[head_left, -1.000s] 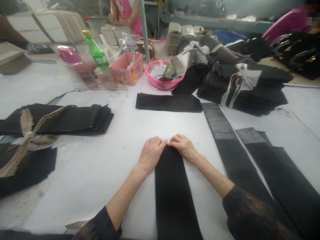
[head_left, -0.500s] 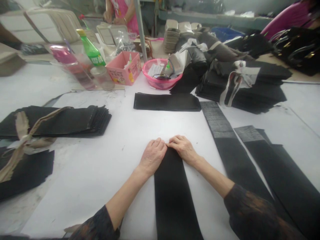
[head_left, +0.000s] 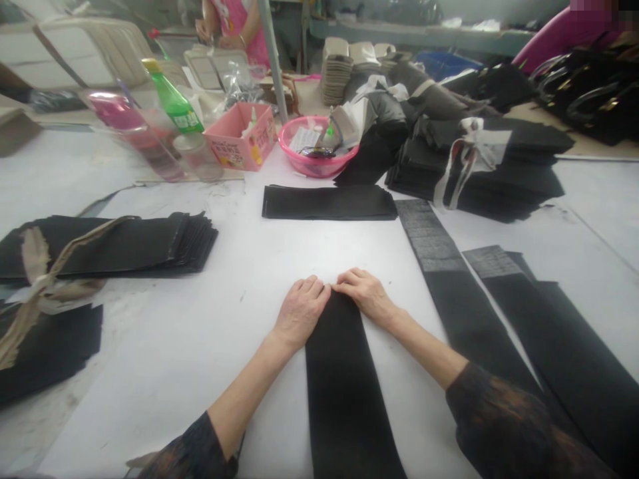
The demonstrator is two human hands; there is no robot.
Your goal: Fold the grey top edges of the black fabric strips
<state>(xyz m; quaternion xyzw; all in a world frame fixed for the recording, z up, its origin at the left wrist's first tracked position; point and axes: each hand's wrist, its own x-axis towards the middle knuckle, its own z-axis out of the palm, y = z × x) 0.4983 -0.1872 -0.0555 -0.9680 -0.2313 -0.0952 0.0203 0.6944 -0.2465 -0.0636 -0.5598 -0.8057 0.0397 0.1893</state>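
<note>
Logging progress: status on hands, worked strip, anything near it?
Left hand, right hand: fingers at far end of black strip. Near end out of view. Other strips right, apart.

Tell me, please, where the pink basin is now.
In the head view, the pink basin is at upper middle, right of the pink box and beyond the short black stack.

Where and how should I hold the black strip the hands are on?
Probably pinch the far, narrow end, coming from both sides: the black strip lies flat, with white tabletop along both long edges. The left hand and right hand are at that end.
</note>
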